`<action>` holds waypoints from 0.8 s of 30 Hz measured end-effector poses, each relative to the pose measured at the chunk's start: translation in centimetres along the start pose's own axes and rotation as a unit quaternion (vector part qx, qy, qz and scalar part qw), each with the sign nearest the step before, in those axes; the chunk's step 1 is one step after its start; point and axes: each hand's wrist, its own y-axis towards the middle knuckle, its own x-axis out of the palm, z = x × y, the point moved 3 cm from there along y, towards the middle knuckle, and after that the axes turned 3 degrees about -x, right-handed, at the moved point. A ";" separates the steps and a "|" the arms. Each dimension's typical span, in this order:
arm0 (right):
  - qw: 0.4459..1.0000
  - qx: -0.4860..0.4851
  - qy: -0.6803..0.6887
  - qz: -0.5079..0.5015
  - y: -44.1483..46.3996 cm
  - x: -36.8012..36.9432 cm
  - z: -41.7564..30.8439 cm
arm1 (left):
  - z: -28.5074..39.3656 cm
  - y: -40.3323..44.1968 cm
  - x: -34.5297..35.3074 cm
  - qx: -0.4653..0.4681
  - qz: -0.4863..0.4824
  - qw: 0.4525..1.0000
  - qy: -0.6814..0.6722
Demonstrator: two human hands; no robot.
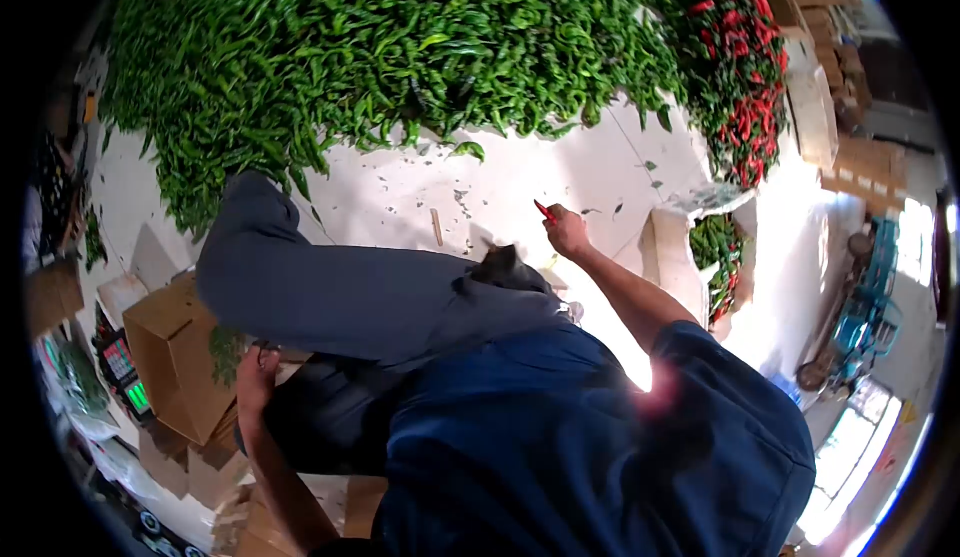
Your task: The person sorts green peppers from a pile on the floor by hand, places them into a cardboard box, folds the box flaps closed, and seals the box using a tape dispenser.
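Note:
My right hand (567, 232) is stretched out over the pale floor, its fingers closed on a small red pepper (543, 211). My left hand (257, 367) is low at the left, beside an open cardboard box (180, 357). Its fingers are bent, and whether they hold anything is too small to tell. Green leafy bits (226, 353) show at the box's edge near that hand. Beyond my bent leg lies a large heap of green peppers (400, 47). Red and green peppers (745, 87) form another pile at the upper right.
A lined box of peppers (716, 257) stands right of my right hand. A scale with a lit display (122, 372) is at the far left. Cardboard boxes (868, 169) and a blue-green cart (868, 307) are at the right. Scraps lie on the tiled floor (400, 192).

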 end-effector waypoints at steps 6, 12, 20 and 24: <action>0.992 0.015 0.071 0.104 -0.7 -0.9 6.8 | -3.5 3.4 1.4 -0.031 0.041 0.997 0.060; 0.704 0.004 0.698 -0.133 -0.3 -8.8 2.7 | -2.7 3.2 1.9 -0.026 0.039 0.994 0.101; 0.557 -0.229 0.726 -0.332 -0.9 -16.3 -15.3 | -1.7 0.4 2.1 -0.004 0.128 0.989 0.070; 0.536 -0.243 0.714 -0.379 -1.4 -16.9 -21.7 | -0.7 -0.9 2.2 -0.011 0.130 0.991 0.018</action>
